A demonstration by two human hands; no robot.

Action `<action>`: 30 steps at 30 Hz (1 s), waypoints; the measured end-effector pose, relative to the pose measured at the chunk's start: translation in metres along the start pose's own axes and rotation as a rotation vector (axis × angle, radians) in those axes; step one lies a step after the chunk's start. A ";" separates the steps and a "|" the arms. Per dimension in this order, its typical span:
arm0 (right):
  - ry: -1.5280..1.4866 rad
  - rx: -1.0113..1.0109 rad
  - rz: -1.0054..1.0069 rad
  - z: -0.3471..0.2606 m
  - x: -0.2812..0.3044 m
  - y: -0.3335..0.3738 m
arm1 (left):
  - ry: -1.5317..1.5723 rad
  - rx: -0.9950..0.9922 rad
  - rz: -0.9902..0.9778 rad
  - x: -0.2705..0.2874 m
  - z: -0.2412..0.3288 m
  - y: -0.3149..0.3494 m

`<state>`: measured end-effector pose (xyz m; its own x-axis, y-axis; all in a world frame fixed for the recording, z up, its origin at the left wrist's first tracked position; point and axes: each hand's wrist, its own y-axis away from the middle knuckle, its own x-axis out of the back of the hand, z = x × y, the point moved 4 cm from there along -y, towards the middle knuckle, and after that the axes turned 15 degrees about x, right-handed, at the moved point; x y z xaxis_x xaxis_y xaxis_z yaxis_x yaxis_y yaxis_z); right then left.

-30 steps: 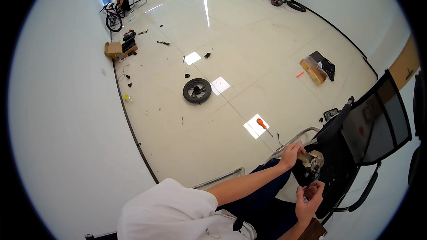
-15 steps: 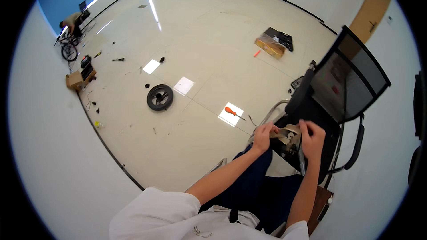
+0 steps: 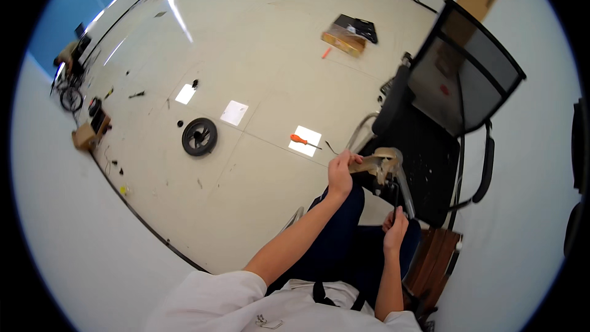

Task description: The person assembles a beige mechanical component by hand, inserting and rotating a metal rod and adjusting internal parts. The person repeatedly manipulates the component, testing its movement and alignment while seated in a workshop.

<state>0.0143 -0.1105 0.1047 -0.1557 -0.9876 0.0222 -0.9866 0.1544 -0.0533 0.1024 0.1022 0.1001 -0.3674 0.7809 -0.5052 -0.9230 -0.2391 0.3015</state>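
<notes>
As the left hand steadies things: its fingers are pinched on the end of a tan, curved, rigid-looking part.
Right hand: lower down, closed around a thin, dark, rod-like tool pointing up at that part; whether its tip is seated, can't tell.
Tan part: over the front of a black chair seat, beside a grey metal bar; resting or held up, unclear.
Step in hand: tool work, by the look of it, 2 hands busy.
Next move: calls for a firm left hold and a well-seated tip before any turning.
</notes>
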 end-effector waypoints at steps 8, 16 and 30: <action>0.256 0.368 -0.178 -0.108 -0.038 0.025 | 0.016 0.010 -0.001 -0.002 0.013 0.002; 0.251 0.623 -0.453 -0.165 -0.060 -0.021 | -0.071 0.005 -0.015 -0.001 0.015 0.001; 0.345 0.441 -0.321 -0.147 -0.027 -0.045 | -0.040 0.034 0.014 -0.004 0.014 0.002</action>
<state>0.0557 -0.0865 0.2534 0.0647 -0.9048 0.4208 -0.8852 -0.2468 -0.3944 0.1034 0.1069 0.1140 -0.3749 0.8001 -0.4684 -0.9131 -0.2312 0.3360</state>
